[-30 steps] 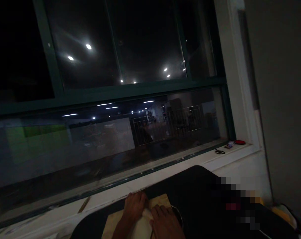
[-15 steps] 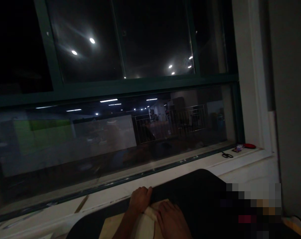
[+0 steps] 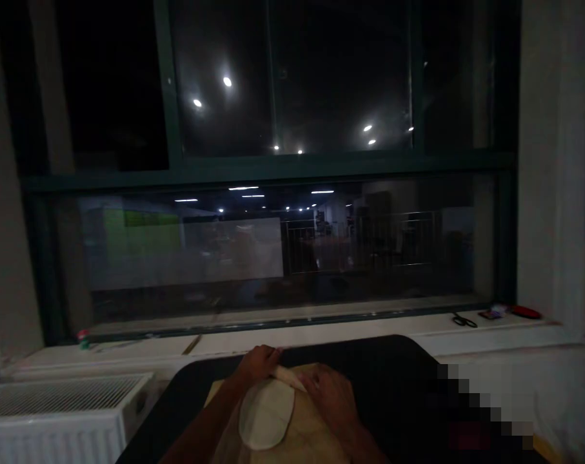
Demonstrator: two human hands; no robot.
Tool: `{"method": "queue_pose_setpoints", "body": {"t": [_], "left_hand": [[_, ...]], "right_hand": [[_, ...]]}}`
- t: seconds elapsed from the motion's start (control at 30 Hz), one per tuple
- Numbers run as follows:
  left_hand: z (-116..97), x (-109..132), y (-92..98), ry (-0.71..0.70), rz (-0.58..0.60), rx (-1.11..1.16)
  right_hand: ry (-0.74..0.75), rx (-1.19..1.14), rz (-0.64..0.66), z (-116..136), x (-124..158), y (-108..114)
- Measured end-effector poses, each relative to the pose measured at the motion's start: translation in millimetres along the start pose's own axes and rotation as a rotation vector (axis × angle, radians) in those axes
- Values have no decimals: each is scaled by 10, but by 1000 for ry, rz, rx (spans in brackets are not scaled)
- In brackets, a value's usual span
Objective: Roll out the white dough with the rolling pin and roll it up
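Note:
A pale rolling pin (image 3: pixel 291 379) lies slantwise between my hands at the far end of a light wooden board (image 3: pixel 304 444). My left hand (image 3: pixel 260 362) is closed round its left end, and my right hand (image 3: pixel 328 390) closes over the right end. Just below the pin, a flat oval sheet of pale dough (image 3: pixel 267 417) rests on the board. My forearms and hands cover parts of the board, and dim light blurs the fingers.
The board sits on a black tabletop (image 3: pixel 384 367) against a white windowsill (image 3: pixel 282 338). Scissors (image 3: pixel 464 320), a red object (image 3: pixel 525 312) and a small packet (image 3: pixel 490 314) lie on the sill's right side. A white radiator (image 3: pixel 60 412) stands at left.
My view has levelled and turned left, bringing the radiator in. The dough's oval shows more fully, and the pin between my hands is more exposed.

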State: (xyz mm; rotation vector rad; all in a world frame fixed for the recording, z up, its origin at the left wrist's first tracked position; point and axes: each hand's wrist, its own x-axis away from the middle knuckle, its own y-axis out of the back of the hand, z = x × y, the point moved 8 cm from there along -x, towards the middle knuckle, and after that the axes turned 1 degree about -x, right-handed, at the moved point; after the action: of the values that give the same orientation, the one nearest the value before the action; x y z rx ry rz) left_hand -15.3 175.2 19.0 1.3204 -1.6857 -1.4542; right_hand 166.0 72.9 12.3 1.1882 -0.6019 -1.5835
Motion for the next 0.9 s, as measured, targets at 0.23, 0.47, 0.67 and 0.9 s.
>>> {"method": "queue_pose_setpoints", "body": {"t": [0.23,0.47,0.67,0.9], "left_hand": [[197,700,500,94,-153,-61],[279,1090,152,206,-148,-26],[273,903,161,264,-61,-140],[277,676,91,219,86,-194]], "right_hand": [[232,-157,-57,240,46,-23],[266,-168,-6,284,8,-208],[210,54,-21,224,51,-224],[206,74,33,188,17,-314]]}}
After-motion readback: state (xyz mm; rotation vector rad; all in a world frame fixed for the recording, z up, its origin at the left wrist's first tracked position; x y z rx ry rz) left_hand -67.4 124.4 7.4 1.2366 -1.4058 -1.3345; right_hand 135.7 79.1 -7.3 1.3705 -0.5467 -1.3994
